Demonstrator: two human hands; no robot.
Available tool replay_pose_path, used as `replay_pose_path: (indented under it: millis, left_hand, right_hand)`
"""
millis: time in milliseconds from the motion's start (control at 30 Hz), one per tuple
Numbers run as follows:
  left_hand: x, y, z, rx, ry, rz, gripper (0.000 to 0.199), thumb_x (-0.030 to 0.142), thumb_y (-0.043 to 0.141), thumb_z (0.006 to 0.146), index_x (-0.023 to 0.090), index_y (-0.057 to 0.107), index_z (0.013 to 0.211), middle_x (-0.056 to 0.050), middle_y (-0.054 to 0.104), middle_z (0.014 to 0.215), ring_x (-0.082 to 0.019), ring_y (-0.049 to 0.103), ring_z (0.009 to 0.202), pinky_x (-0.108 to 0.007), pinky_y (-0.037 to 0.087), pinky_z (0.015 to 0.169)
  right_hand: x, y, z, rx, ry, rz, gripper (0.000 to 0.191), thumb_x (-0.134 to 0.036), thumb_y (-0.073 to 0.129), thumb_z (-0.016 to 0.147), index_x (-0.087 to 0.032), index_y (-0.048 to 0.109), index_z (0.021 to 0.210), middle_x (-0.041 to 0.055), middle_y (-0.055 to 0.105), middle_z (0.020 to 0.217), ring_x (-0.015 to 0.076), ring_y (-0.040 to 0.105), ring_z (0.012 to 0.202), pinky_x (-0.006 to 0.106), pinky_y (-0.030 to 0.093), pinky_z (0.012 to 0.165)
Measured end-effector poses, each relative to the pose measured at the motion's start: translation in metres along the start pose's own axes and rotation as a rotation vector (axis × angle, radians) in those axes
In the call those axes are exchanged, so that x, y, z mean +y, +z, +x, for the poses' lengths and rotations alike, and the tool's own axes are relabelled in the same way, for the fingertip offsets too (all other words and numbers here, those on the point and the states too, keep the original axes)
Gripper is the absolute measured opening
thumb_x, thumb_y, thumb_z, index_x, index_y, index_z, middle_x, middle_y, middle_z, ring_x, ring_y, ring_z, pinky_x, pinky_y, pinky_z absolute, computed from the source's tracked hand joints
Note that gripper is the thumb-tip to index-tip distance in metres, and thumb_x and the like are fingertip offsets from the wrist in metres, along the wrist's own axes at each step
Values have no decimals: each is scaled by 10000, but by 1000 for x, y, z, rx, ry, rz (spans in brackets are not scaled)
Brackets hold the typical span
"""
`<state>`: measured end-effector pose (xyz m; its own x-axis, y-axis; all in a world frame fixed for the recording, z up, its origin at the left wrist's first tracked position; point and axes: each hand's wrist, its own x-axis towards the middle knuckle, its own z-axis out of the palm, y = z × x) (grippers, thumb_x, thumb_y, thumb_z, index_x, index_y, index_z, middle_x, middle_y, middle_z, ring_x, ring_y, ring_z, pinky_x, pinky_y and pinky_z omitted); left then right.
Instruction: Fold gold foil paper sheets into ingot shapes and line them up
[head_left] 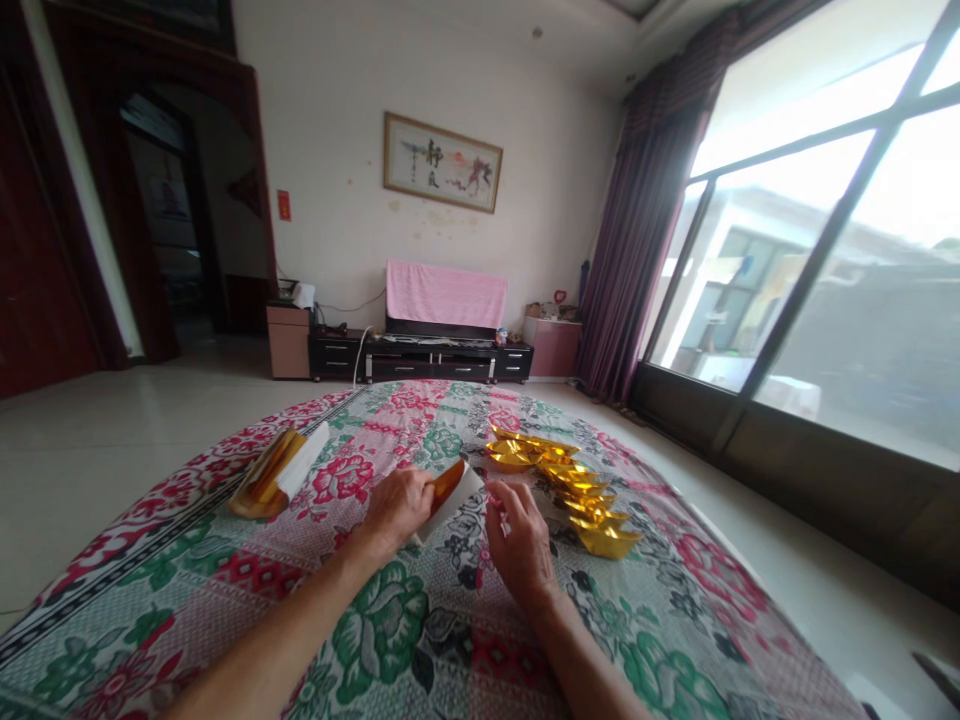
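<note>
On the worktop [379,620], paper [456,499] is being pinched by left fingers [424,492], best softly; right fingers' [517,495] grip can't be told.

My left hand [401,503] covers one end of the paper [459,504], so its own fingertips are lost to me, and I can't tell whether the fingertips of my right hand [523,540] touch the paper's other edge. Both my forearms [300,605] run off the bottom edge, while the gold boats [606,538] to the right of my grip partly hide one another. Far beyond my hands, the small writing on the picture [442,163] is too tiny to read.
</note>
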<state>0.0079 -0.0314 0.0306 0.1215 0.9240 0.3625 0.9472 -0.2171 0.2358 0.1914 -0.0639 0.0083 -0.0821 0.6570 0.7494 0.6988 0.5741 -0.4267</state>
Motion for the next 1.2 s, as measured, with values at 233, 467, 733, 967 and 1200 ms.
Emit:
replay_pose_path:
  millis: [233, 467, 733, 967, 1200]
  left_hand:
    - [-1, 7, 3, 25, -78, -223, 237, 261, 469, 787, 201, 692, 838, -56, 696, 813, -164, 617, 767, -228, 398, 653]
    - [7, 18, 3, -27, -101, -570, 250, 303, 506, 742, 169, 693, 839, -50, 701, 743, -167, 632, 683, -237, 436, 630]
    - [17, 30, -3, -163, -72, -887, 267, 239, 504, 677, 136, 695, 833, -20, 682, 672, -186, 610, 707, -239, 460, 598]
    - [23, 26, -10, -328, -61, -1150, 291, 282, 527, 648, 115, 684, 827, -8, 639, 609, -160, 567, 606, -224, 423, 527]
    - [22, 10, -9, -407, -93, -1193, 289, 335, 478, 713, 112, 659, 740, 2, 568, 524, -103, 452, 480, -196, 331, 444]
  right_hand:
    - [-10, 8, -2, -34, 85, 209, 245, -159, 418, 814, -181, 584, 993, 69, 633, 941, 156, 592, 846, 253, 464, 745]
    - [-9, 14, -1, 21, 352, 226, 193, -248, 494, 751, -162, 561, 910, 60, 622, 847, 168, 588, 743, 277, 467, 674]
    - [-7, 17, 0, -14, 562, 576, 481, -211, 535, 655, -149, 446, 1123, 69, 619, 942, 167, 588, 796, 258, 478, 673]
    - [-2, 18, 0, -119, 649, 804, 221, -270, 589, 615, -144, 558, 793, -6, 596, 625, 122, 526, 555, 204, 432, 491]
    - [-8, 15, 1, -104, 730, 848, 364, -404, 682, 549, -122, 601, 765, 13, 612, 584, 139, 544, 513, 214, 425, 444]
